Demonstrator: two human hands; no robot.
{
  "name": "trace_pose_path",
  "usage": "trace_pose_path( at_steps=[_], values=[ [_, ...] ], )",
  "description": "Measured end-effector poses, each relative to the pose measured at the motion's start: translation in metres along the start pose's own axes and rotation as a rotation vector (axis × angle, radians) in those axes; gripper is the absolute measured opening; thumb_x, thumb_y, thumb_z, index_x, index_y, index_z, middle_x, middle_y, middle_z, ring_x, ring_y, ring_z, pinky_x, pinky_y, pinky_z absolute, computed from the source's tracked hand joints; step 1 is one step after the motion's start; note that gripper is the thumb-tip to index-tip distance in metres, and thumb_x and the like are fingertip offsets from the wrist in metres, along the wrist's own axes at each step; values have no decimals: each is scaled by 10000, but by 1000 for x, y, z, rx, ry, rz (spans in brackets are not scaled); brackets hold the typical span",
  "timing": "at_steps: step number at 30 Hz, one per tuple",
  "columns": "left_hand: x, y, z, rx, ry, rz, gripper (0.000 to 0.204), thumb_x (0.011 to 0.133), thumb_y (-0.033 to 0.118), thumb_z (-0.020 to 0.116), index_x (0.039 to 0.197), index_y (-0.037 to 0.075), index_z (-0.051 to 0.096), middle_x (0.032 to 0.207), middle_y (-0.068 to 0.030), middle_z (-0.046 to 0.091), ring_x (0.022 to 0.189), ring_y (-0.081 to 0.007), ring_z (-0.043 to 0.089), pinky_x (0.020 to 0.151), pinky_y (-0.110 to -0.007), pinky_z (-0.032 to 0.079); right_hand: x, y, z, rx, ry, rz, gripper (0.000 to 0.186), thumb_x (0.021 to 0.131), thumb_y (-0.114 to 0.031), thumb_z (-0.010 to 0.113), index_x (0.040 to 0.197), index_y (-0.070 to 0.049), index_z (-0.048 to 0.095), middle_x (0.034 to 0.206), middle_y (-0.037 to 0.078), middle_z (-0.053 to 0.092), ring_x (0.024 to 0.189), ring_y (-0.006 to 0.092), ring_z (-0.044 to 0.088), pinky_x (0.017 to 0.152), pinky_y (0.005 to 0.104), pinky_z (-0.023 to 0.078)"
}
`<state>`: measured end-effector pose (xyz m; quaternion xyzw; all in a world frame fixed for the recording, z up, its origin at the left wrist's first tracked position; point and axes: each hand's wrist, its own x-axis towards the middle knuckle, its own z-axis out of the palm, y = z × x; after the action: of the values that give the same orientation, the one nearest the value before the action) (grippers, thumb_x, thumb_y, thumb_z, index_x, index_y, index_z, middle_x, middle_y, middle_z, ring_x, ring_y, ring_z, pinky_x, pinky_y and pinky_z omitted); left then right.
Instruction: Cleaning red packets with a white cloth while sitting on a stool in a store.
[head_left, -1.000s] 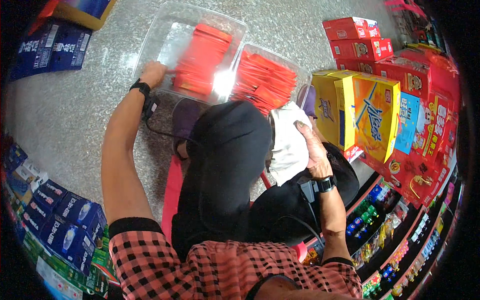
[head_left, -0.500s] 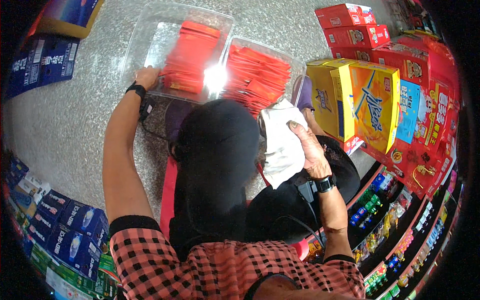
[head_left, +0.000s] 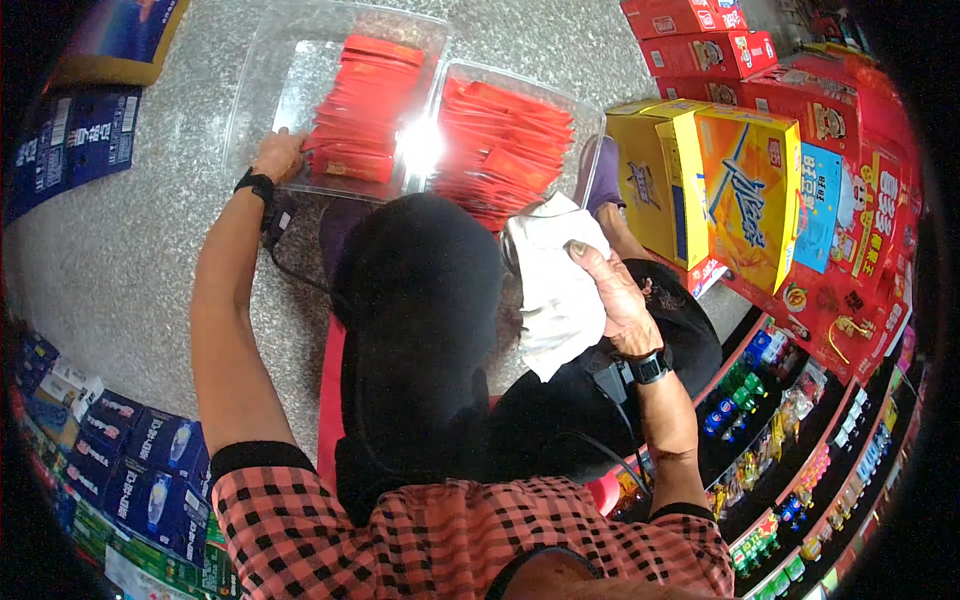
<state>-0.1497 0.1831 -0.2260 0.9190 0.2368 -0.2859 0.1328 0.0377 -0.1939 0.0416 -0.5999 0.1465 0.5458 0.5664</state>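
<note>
My left hand (head_left: 278, 155) is closed on the near left corner of a clear plastic box (head_left: 236, 125). Inside that box stands a row of flat red packets (head_left: 365, 100), with bare space to their left. Against its right side is a second clear box (head_left: 598, 120), filled with more red packets (head_left: 510, 135). A crumpled white cloth (head_left: 555, 290) is gripped in my right hand (head_left: 618, 300), thumb on top, over my right knee. The cloth's upper end hangs by the near edge of the second box.
Yellow cartons (head_left: 745, 190) and stacked red boxes (head_left: 840, 130) stand to the right. Shelves of small packaged goods (head_left: 750, 400) curve along the lower right. Dark blue cartons (head_left: 75, 145) are at the left, with more blue cases (head_left: 150, 480) at the lower left.
The view has shifted a little, so the boxes and packets sit slightly further left and up. Both hands keep their holds on the box and the cloth.
</note>
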Motion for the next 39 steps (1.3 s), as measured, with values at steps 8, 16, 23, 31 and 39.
trace_pose_path(
  at_steps=[8,16,23,31,39],
  values=[
    [7,-12,0,-120,-73,-50,378,766,120,573,1136,115,498,1078,-207,538,1014,-401,523,864,-455,446,-1,-1,5,-42,-7,9,352,814,-215,650,1086,-11,558,949,67,634,813,145,620,732,280,511],
    [8,-25,8,-185,-22,-108,422,741,121,594,1145,106,474,1061,-249,519,1028,-430,507,857,-456,444,-4,0,5,-32,-17,28,335,821,-202,639,1071,6,562,942,76,636,814,148,623,724,277,514],
    [25,-71,7,-268,272,-63,421,766,122,555,1180,88,485,1033,-268,545,967,-431,539,826,-472,450,-3,2,4,-24,-59,10,326,814,-201,654,1059,-2,571,939,69,638,814,145,621,731,277,514],
    [30,-81,-19,-368,338,49,256,789,116,492,1011,20,574,972,-255,591,945,-399,564,817,-438,455,-7,0,6,-7,-27,18,311,814,-201,659,1040,-1,581,932,75,641,801,145,627,711,277,523],
    [5,-18,-7,38,-5,-54,371,745,163,642,1075,49,517,1032,-215,559,965,-379,565,812,-430,483,-12,0,9,23,-18,14,308,807,-194,669,1034,-3,586,926,77,645,790,149,631,699,278,527]
  ],
)
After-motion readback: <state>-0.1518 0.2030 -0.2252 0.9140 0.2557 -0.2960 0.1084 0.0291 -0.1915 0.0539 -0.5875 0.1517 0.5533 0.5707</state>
